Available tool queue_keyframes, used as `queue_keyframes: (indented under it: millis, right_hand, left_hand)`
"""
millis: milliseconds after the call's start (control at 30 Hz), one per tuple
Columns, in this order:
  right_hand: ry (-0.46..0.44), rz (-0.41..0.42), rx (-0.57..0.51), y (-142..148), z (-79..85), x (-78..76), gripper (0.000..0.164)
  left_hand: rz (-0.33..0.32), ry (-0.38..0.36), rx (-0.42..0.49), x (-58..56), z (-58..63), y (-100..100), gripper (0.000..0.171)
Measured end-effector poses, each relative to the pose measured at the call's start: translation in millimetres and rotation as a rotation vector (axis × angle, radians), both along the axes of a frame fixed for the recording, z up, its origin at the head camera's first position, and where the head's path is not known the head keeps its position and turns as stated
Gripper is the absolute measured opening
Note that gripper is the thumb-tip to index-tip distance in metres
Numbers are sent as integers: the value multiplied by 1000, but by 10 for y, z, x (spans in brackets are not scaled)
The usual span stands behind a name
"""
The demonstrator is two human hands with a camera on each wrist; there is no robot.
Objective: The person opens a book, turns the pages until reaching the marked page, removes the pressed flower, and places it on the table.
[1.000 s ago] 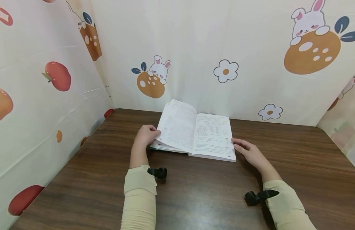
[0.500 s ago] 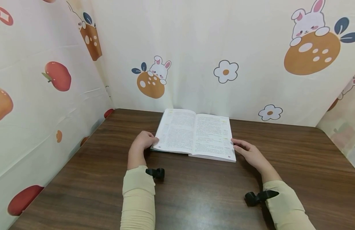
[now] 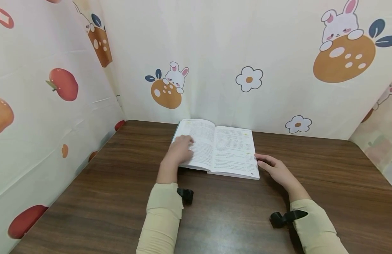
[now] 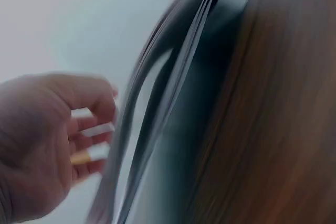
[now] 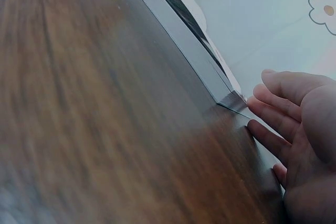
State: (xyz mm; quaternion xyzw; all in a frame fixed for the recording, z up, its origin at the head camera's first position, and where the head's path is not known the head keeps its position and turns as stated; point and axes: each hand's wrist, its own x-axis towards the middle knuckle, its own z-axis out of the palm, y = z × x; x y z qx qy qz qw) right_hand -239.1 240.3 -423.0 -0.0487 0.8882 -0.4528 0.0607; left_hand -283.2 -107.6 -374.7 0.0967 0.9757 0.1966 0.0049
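Observation:
A book (image 3: 234, 151) lies spread open on the table near the back curtain, its printed pages facing up. Over its left page is my left hand (image 3: 180, 150), blurred, with nothing in its loosely bent fingers. The left wrist view has this hand (image 4: 58, 135) above the bowed pages (image 4: 142, 98), seen from their lower edge. My right hand (image 3: 275, 169) stays at the book's right edge, fingertips against it. In the right wrist view its relaxed fingers (image 5: 278, 121) lie along the book's corner (image 5: 228, 98).
The brown wooden table (image 3: 231, 218) extends in front of the book and to both sides. A pale curtain (image 3: 212, 53) printed with rabbits, fruit and flowers rises directly behind it. Dark camera mounts (image 3: 280, 219) sit at both wrists.
The left page that my left hand held came down flat on the left side. My left hand then released its edge and moved right over the page. My right hand kept its place.

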Motion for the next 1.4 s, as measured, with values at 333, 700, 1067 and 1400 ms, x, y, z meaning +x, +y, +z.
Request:
queue_keyframes:
  millis: [333, 700, 1067, 1400]
  right_hand:
    - [3, 3, -4, -5, 1, -4, 53]
    - [13, 7, -16, -5, -3, 4, 53]
    - [9, 29, -10, 18, 16, 2, 55]
    - [61, 166, -43, 92, 6, -20, 62]
  left_hand:
    - [-196, -98, -226, 80, -71, 599, 50]
    - [-153, -148, -125, 66, -155, 582, 58]
    - [-113, -159, -27, 55, -153, 601, 63]
    - [-114, -83, -119, 69, -106, 633, 48]
